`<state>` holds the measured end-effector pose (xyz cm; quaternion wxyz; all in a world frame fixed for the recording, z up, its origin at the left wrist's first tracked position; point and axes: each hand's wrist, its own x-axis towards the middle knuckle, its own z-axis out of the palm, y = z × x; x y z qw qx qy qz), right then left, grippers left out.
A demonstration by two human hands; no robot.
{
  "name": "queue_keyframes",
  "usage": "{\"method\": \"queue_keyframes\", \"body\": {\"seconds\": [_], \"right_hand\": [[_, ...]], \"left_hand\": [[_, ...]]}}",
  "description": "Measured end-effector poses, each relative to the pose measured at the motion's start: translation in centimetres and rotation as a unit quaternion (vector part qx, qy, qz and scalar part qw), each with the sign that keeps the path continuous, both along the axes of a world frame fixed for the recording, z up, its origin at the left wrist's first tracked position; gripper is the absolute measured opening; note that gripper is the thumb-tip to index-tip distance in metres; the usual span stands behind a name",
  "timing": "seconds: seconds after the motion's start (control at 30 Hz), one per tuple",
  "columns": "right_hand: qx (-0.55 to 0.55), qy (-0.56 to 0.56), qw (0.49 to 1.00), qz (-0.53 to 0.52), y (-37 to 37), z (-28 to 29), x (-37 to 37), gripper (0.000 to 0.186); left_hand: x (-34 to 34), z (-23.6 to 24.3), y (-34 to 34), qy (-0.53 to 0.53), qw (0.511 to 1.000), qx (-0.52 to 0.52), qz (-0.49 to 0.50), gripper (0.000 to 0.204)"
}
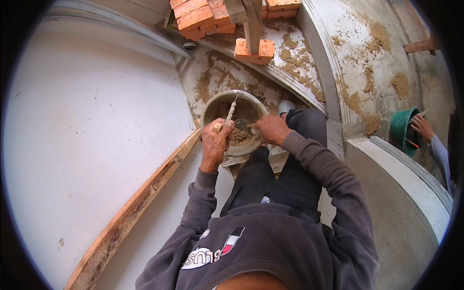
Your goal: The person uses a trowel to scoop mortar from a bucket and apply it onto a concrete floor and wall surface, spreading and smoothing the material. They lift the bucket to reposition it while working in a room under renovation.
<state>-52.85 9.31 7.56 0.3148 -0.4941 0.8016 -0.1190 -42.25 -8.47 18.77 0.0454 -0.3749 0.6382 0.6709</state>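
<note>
A round bucket [207,107] with a pale, dirty rim stands before my legs, and damp brown mortar [240,136] lies inside. Its wrapped handle [231,110] slants up from the far rim to my left hand [216,140], which is closed around it. A short, pale wooden end [217,127] shows at that fist; what it belongs to is hidden. My right hand [272,129] is closed at the bucket's right rim, its fingertips reaching over the opening. Whatever those fingers pinch there is too small to make out.
Orange bricks [195,19] are stacked at the far side, with one brick [254,50] beneath a wooden post [252,29]. A long timber [140,203] runs along the white wall [96,111] at left. At right, another person's hand [422,127] reaches into a green bucket [401,128].
</note>
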Motion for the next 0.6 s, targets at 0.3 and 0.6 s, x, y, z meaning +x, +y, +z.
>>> {"method": "queue_keyframes", "body": {"seconds": [0.3,0.6], "right_hand": [[-0.009,-0.184,0.982,-0.046,0.5,-0.2,-1.0,0.038],[-0.099,-0.306,0.938,-0.133,4.4,-0.6,-3.3,0.052]], "left_hand": [[1.6,0.0,-0.2,-0.018,0.999,-0.036,-0.004,0.026],[1.3,-0.6,-0.7,0.02,0.999,-0.009,0.037,0.025]]}}
